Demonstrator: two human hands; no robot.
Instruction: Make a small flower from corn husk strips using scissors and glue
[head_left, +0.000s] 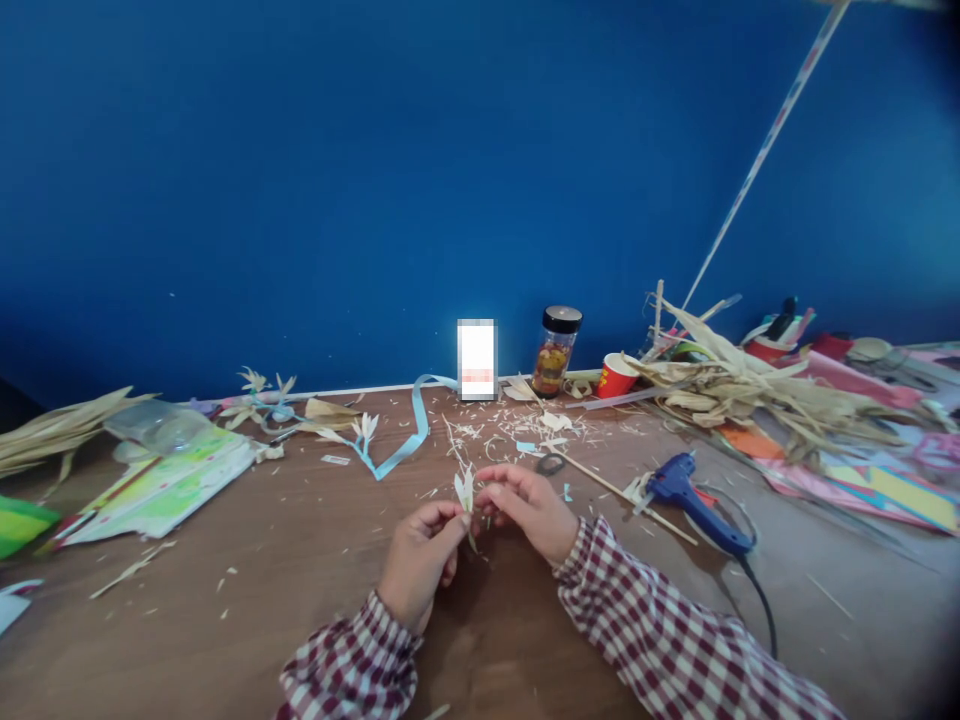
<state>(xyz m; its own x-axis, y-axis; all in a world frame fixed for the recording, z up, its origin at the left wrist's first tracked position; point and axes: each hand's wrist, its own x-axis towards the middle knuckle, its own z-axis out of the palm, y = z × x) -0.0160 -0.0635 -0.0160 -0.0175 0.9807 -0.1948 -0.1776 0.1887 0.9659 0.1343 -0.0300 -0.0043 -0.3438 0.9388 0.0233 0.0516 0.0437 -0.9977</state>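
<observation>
Between the thumb and fingers of my left hand (424, 555) is a small flower of pale dried corn husk (463, 488), petals upward, its lower end poking out beneath the fingers. My right hand (529, 510) meets it from the right, with bent fingertips and thumb close together at the petals. Part of those fingertips is hidden. Just beyond the hands, husk scraps (469, 432) litter the brown table (315, 600). A light blue ribbon (405, 445) lies farther back, beside similar husk flowers on a blue-wrapped stem (364, 440).
On the right lie a blue glue gun (694, 500) with its cord, a thin stick (622, 490) and a black ring (550, 464). Behind stand a lidded jar (555, 350) and a red paper cup (618, 376). Dried husks (720, 375) pile up near coloured paper; a painted sheet (169, 480) lies left.
</observation>
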